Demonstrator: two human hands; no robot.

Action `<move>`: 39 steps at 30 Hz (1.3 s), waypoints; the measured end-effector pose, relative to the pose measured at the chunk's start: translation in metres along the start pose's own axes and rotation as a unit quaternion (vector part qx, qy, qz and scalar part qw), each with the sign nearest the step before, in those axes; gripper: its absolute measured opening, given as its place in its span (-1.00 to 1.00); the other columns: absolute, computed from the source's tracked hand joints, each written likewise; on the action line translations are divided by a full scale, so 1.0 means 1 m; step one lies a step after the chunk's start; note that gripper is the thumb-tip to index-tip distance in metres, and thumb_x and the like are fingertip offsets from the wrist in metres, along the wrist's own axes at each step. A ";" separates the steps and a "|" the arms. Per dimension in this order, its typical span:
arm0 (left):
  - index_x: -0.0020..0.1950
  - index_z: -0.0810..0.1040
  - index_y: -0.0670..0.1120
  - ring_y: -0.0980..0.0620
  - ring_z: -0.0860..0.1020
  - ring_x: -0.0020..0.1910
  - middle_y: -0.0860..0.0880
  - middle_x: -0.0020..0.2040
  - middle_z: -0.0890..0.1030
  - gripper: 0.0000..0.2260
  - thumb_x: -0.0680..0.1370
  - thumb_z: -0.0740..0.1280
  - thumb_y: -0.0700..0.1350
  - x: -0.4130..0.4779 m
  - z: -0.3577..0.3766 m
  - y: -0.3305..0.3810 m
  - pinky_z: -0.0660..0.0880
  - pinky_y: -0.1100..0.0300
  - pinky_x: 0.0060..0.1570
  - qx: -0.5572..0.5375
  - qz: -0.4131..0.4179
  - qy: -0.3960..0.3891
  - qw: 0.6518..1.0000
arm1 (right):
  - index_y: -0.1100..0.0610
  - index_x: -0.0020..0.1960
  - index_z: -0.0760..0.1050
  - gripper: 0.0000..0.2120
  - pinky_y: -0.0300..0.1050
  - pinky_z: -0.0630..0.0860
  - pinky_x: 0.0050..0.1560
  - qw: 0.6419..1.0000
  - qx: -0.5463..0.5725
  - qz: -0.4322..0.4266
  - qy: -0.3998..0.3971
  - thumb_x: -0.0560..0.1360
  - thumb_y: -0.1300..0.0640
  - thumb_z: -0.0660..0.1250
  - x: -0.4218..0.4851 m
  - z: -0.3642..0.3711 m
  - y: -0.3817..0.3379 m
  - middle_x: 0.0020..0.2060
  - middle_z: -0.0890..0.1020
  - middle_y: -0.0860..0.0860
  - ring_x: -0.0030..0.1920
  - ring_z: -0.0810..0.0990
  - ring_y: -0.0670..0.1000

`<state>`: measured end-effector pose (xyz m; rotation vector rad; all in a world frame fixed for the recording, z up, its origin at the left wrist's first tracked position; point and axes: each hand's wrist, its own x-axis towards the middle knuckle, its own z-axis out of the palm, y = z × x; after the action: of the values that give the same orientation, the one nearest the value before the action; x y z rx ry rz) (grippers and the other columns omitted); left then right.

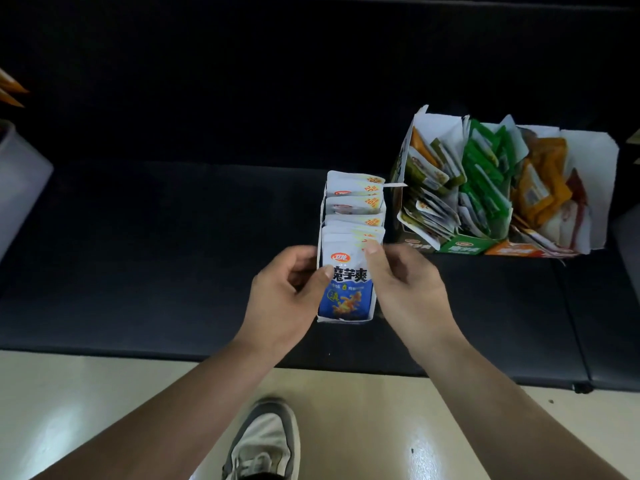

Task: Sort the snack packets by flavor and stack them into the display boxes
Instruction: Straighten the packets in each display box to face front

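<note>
On the dark bench (173, 254), a wide display box (588, 150) at right holds olive, green and orange packets (485, 174). Just left, a narrow white box (320, 216) holds upright blue-and-white packets (353, 202); left hand (284, 292) and right hand (408, 289) grip its near end, thumbs on the front packet (348, 292).

Grey-and-white shoe (266, 441) on pale floor (86, 393), beside dark padded bench (156, 254)

Black bench (173, 254) carries blue-packet box (344, 319) and multicolour box (588, 157).
</note>
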<state>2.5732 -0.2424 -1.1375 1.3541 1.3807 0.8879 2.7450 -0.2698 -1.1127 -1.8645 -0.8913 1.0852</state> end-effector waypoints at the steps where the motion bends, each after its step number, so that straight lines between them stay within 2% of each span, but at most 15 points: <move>1: 0.19 0.64 -0.06 0.18 0.70 0.02 0.12 0.03 0.74 -0.84 0.61 0.44 -0.15 0.003 0.000 -0.001 0.66 0.18 0.02 0.014 0.000 0.005 1.000 | -0.13 -0.05 0.60 -0.80 0.10 0.71 -0.06 1.000 -0.012 -0.001 0.001 0.59 -0.23 0.34 -0.004 -0.003 0.002 -0.17 0.73 -0.22 -0.13 0.72 -0.16; 4: 0.17 0.64 -0.03 0.21 0.70 -0.01 0.12 0.00 0.73 -0.86 0.61 0.43 -0.10 0.021 -0.001 0.000 0.67 0.17 -0.01 0.054 -0.001 0.025 0.998 | -0.18 -0.04 0.57 -0.88 0.09 0.71 -0.10 0.999 -0.033 -0.014 -0.020 0.62 -0.15 0.32 -0.013 -0.009 0.006 -0.17 0.70 -0.29 -0.15 0.72 -0.16; 6: 0.18 0.63 -0.01 0.21 0.69 -0.04 0.12 -0.03 0.72 -0.85 0.62 0.41 -0.07 0.039 -0.002 0.008 0.66 0.19 -0.07 0.085 -0.006 0.034 0.996 | -0.21 0.03 0.57 -0.95 0.10 0.71 -0.03 0.999 -0.017 -0.018 -0.020 0.62 -0.12 0.34 -0.009 -0.011 0.007 -0.11 0.69 -0.32 -0.08 0.73 -0.13; 9: -0.01 0.61 -0.01 0.04 0.70 -0.22 0.04 -0.17 0.67 -0.84 0.66 0.32 0.04 0.063 0.003 0.030 0.69 0.05 -0.30 0.180 -0.057 -0.031 0.982 | -0.20 0.24 0.57 -0.78 0.05 0.68 0.10 1.000 0.005 -0.019 0.013 0.60 -0.13 0.36 0.005 -0.016 0.004 -0.07 0.69 -0.27 0.00 0.70 -0.15; 12: -0.06 0.60 -0.09 -0.02 0.70 -0.24 -0.07 -0.16 0.68 -0.70 0.70 0.26 0.08 0.070 0.015 0.039 0.70 -0.01 -0.31 0.136 -0.132 -0.092 0.978 | -0.07 0.29 0.59 -0.76 -0.45 0.54 -0.05 0.998 -0.010 -0.056 0.028 0.62 0.01 0.38 0.012 -0.024 0.003 -0.08 0.67 -0.23 -0.07 0.61 -0.38; 13: -0.05 0.62 -0.11 -0.03 0.72 -0.21 -0.09 -0.11 0.71 -0.70 0.71 0.25 0.06 0.072 0.018 0.038 0.71 -0.01 -0.29 0.104 -0.140 -0.084 0.981 | -0.03 0.28 0.60 -0.76 -0.52 0.49 -0.10 0.997 -0.019 -0.070 0.037 0.63 0.06 0.38 0.013 -0.026 0.004 -0.05 0.67 -0.22 -0.08 0.61 -0.40; 15: -0.03 0.66 -0.14 -0.07 0.74 -0.17 -0.15 -0.09 0.73 -0.70 0.71 0.23 0.00 0.077 0.021 0.036 0.71 0.00 -0.27 0.046 -0.161 -0.044 0.985 | 0.01 0.31 0.61 -0.73 -0.40 0.54 0.02 0.989 -0.068 -0.104 0.077 0.61 0.07 0.38 0.011 -0.031 0.012 0.05 0.70 -0.12 0.03 0.65 -0.26; 17: -0.01 0.68 -0.16 -0.08 0.74 -0.18 -0.15 -0.09 0.74 -0.71 0.71 0.23 -0.06 0.087 0.021 0.037 0.70 0.03 -0.30 0.026 -0.169 -0.012 0.985 | 0.01 0.37 0.57 -0.66 -0.04 0.60 0.22 0.975 -0.130 -0.149 0.102 0.60 0.06 0.38 0.009 -0.037 0.020 0.20 0.66 -0.10 0.21 0.62 -0.10; 18: 0.00 0.69 -0.16 -0.04 0.74 -0.22 -0.13 -0.10 0.75 -0.72 0.71 0.23 -0.08 0.092 0.020 0.038 0.68 0.06 -0.33 0.023 -0.168 -0.001 0.985 | 0.00 0.40 0.55 -0.63 0.04 0.59 0.25 0.969 -0.151 -0.166 0.105 0.60 0.06 0.37 0.007 -0.039 0.023 0.24 0.63 -0.10 0.27 0.59 -0.05; 20: 0.03 0.69 -0.15 0.03 0.73 -0.25 -0.08 -0.10 0.75 -0.75 0.70 0.26 -0.08 0.099 0.017 0.042 0.67 0.09 -0.33 0.015 -0.164 0.012 0.986 | 0.00 0.46 0.49 -0.56 0.02 0.55 0.30 0.959 -0.185 -0.190 0.097 0.59 0.06 0.37 0.005 -0.044 0.024 0.29 0.60 -0.10 0.34 0.54 -0.03; 27: 0.13 0.66 -0.04 0.01 0.73 -0.06 0.01 -0.03 0.75 -0.79 0.70 0.23 -0.06 0.097 0.009 0.046 0.71 0.03 -0.21 0.048 -0.123 -0.001 0.991 | -0.01 0.54 0.40 -0.48 -0.06 0.39 0.39 0.943 -0.266 -0.189 0.062 0.61 -0.11 0.26 0.012 -0.050 0.023 0.40 0.52 -0.07 0.50 0.36 0.00; 30: 0.24 0.62 0.08 0.11 0.69 0.06 0.12 0.06 0.73 -0.71 0.68 0.18 -0.18 0.074 0.009 0.036 0.70 -0.05 0.01 0.003 -0.062 0.040 0.997 | 0.01 0.55 0.38 -0.48 -0.07 0.33 0.43 0.932 -0.298 -0.199 0.058 0.64 -0.13 0.23 0.014 -0.051 0.025 0.40 0.50 -0.07 0.50 0.34 0.04; 33: 0.49 0.47 0.10 0.18 0.59 0.30 0.15 0.29 0.65 -0.48 0.63 0.20 -0.38 0.051 0.011 0.022 0.54 0.09 0.30 -0.039 0.014 -0.055 0.998 | 0.03 0.55 0.37 -0.46 0.03 0.38 0.46 0.924 -0.313 -0.212 0.062 0.63 -0.14 0.25 0.015 -0.049 0.027 0.40 0.46 -0.09 0.50 0.33 0.07; 35: 0.57 0.36 0.11 0.19 0.55 0.36 0.15 0.36 0.61 -0.46 0.66 0.26 -0.33 0.056 0.014 0.018 0.49 0.13 0.36 -0.060 0.025 -0.095 0.993 | 0.02 0.56 0.36 -0.44 -0.03 0.39 0.43 0.925 -0.315 -0.207 0.056 0.62 -0.18 0.22 0.015 -0.048 0.025 0.42 0.42 -0.12 0.51 0.32 0.03; 39: 0.57 0.34 0.14 0.31 0.56 0.29 0.23 0.33 0.60 -0.51 0.67 0.35 -0.13 0.079 0.020 0.026 0.56 0.20 0.28 -0.044 0.009 -0.088 0.995 | 0.00 0.58 0.34 -0.39 -0.06 0.36 0.45 0.928 -0.319 -0.189 0.045 0.61 -0.25 0.17 0.016 -0.051 0.017 0.43 0.38 -0.14 0.51 0.28 -0.03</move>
<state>2.6063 -0.1637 -1.1291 1.3467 1.1827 0.8108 2.8008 -0.2776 -1.1168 -2.0940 -1.6074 0.4890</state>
